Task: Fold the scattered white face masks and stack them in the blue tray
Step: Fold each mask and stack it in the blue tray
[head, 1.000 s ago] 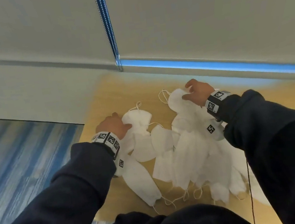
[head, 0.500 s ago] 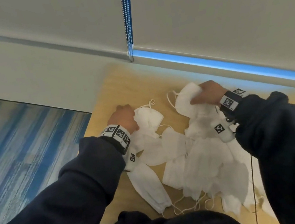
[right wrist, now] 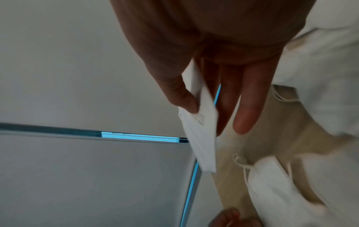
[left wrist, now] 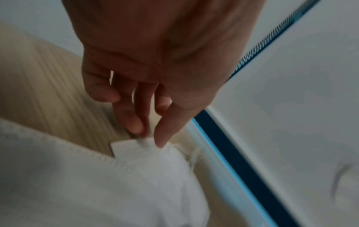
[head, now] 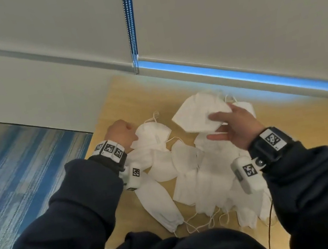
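- The fingers (right wrist: 243, 107) of the right hand (head: 237, 127) are nearly straight and slightly spread; the thumb presses a folded white mask (head: 199, 114) against them, so the mask is pinched and lifted clear of the table, seen edge-on in the right wrist view (right wrist: 204, 135).
- The fingertips (left wrist: 136, 124) of the left hand (head: 120, 135) point down and draw together with the thumb onto the corner of another white mask (head: 152, 135); in the left wrist view they close on that corner (left wrist: 139, 142) in a light pinch, while the rest of this mask lies on the table.
- From the head camera the left hand looks like a loose fist at the mask's left edge.
- Between and below the two hands a pile of white masks (head: 206, 173) lies scattered and overlapping on the wooden table (head: 124, 100), ear loops trailing at the near edge.
- One long folded mask (head: 159, 203) lies apart at the left of the pile, just beside the left wrist.
- The blue tray does not show in any view.
- Both wrists wear bands with black-and-white markers over dark sleeves (head: 80, 203).
- Beyond the table a window blind (head: 227, 16) hangs with a bead chain (head: 130, 25).
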The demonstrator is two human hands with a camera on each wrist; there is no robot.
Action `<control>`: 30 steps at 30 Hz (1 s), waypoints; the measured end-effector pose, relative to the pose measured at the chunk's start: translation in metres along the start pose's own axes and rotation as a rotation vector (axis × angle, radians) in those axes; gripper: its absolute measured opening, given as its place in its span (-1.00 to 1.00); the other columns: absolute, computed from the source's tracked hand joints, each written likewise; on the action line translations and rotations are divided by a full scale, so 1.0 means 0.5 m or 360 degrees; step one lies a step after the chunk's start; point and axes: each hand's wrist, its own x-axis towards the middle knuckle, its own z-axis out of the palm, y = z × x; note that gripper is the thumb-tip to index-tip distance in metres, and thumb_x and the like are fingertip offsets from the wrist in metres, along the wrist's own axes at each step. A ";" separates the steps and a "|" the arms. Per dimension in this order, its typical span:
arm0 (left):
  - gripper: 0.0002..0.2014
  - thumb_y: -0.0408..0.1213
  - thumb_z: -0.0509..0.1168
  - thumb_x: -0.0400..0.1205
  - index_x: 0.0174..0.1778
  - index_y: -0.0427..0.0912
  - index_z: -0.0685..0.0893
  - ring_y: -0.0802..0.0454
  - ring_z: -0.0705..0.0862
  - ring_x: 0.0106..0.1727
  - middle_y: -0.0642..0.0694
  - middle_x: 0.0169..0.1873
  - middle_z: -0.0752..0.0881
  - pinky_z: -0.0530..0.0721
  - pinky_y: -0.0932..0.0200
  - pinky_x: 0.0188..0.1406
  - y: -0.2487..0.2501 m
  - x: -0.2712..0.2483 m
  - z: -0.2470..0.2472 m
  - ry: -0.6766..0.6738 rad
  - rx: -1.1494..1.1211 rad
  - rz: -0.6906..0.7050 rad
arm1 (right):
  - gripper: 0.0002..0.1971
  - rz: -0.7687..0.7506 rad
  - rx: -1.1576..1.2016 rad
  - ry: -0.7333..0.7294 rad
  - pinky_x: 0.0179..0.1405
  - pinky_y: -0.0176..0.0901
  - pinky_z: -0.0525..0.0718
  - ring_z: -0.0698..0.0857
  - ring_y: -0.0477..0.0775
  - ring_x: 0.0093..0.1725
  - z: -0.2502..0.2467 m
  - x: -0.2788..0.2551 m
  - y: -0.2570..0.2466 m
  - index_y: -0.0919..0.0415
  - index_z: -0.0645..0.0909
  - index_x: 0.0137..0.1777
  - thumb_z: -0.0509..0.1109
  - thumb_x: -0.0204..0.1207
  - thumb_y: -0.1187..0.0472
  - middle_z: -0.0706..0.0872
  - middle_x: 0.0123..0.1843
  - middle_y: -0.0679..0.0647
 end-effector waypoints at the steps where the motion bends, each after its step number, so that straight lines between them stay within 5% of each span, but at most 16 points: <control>1: -0.71 -0.31 0.48 0.50 0.14 -0.07 0.69 -0.18 0.74 0.12 -0.12 0.14 0.77 0.71 0.05 0.05 -0.010 -0.006 -0.005 0.0084 -0.0166 0.0003 | -0.64 0.0063 0.0045 -0.0011 -0.22 0.17 0.88 0.86 0.28 -0.07 0.005 -0.009 0.022 0.15 0.63 0.31 0.48 0.55 0.41 0.84 0.06 0.19; 4: -0.84 -0.22 0.42 0.49 -0.04 0.09 0.70 -0.06 0.78 0.02 0.02 -0.02 0.82 0.76 -0.02 0.18 -0.026 -0.031 -0.027 0.0316 -0.0385 0.0114 | -0.74 0.0206 0.0153 -0.0008 -0.23 0.19 0.88 0.87 0.28 -0.11 0.018 -0.029 0.074 0.17 0.65 0.24 0.47 0.59 0.39 0.87 -0.04 0.16; 6: -0.90 -0.07 0.45 0.55 -0.10 0.03 0.74 -0.03 0.75 -0.05 0.08 -0.11 0.80 0.74 0.03 0.12 -0.016 -0.051 -0.028 0.0320 -0.0152 0.0227 | -0.69 0.0251 0.0194 -0.0005 -0.22 0.20 0.88 0.87 0.25 -0.13 0.021 -0.038 0.099 0.20 0.64 0.30 0.43 0.60 0.43 0.86 -0.01 0.16; 8: -0.65 0.16 0.36 0.61 -0.07 -0.08 0.79 -0.12 0.75 -0.08 -0.03 -0.11 0.80 0.75 -0.01 0.03 -0.002 -0.055 -0.005 0.0238 0.0239 0.0256 | -0.62 0.0287 0.0177 -0.0027 -0.20 0.20 0.88 0.86 0.22 -0.11 0.024 -0.046 0.118 0.21 0.60 0.38 0.42 0.59 0.47 0.84 0.07 0.18; 12: -0.37 0.27 0.27 0.65 0.41 -0.21 0.55 -0.28 0.72 0.19 -0.20 0.34 0.58 0.65 -0.08 0.01 0.022 -0.035 0.067 0.0229 0.0655 0.0158 | -0.59 0.0410 0.0129 -0.0208 -0.28 0.12 0.86 0.86 0.21 -0.05 0.028 -0.073 0.134 0.11 0.62 0.36 0.43 0.58 0.47 0.84 0.13 0.13; 16: -0.45 0.07 0.44 0.57 0.39 -0.18 0.59 -0.27 0.59 0.33 -0.18 0.43 0.39 0.67 -0.13 0.13 0.057 -0.010 0.087 0.0198 0.0614 0.0075 | -0.74 0.0403 0.0164 -0.0220 -0.28 0.14 0.85 0.86 0.25 0.03 0.024 -0.095 0.126 0.07 0.68 0.27 0.48 0.61 0.25 0.84 0.18 0.16; 19: -0.49 -0.21 0.45 0.57 0.40 -0.14 0.45 -0.34 0.66 0.23 -0.24 0.34 0.51 0.72 -0.16 0.14 0.067 -0.006 0.076 0.0160 0.0358 0.0077 | -0.80 0.0363 0.0200 -0.0135 -0.19 0.20 0.85 0.87 0.23 0.04 0.011 -0.099 0.124 0.09 0.67 0.22 0.48 0.62 0.19 0.86 0.13 0.14; 22: -0.45 -0.39 0.49 0.51 0.32 0.06 0.42 -0.23 0.72 -0.04 -0.22 0.09 0.69 0.67 0.07 -0.28 0.071 -0.039 0.047 0.0263 -0.0142 0.0289 | -0.72 0.0367 0.0200 -0.0093 -0.13 0.26 0.84 0.86 0.23 0.08 -0.004 -0.100 0.133 0.18 0.61 0.28 0.44 0.61 0.36 0.84 0.18 0.23; 26: -0.43 -0.34 0.61 0.46 0.29 0.15 0.55 0.05 0.75 0.00 -0.02 -0.01 0.79 0.69 0.14 -0.12 0.114 -0.151 -0.018 0.0484 -0.0987 0.0608 | -0.62 0.0394 0.0170 -0.0146 -0.07 0.38 0.83 0.83 0.33 0.17 -0.015 -0.111 0.149 0.28 0.64 0.34 0.35 0.56 0.55 0.80 0.27 0.30; 30: -0.77 -0.30 0.54 0.58 0.14 -0.04 0.79 0.08 0.81 0.06 0.03 0.03 0.84 0.79 0.19 -0.02 0.135 -0.260 -0.038 0.0100 -0.1356 0.0844 | -0.60 0.0393 0.0215 -0.0187 0.09 0.53 0.74 0.79 0.36 0.25 -0.001 -0.113 0.161 0.16 0.66 0.37 0.34 0.60 0.47 0.78 0.31 0.27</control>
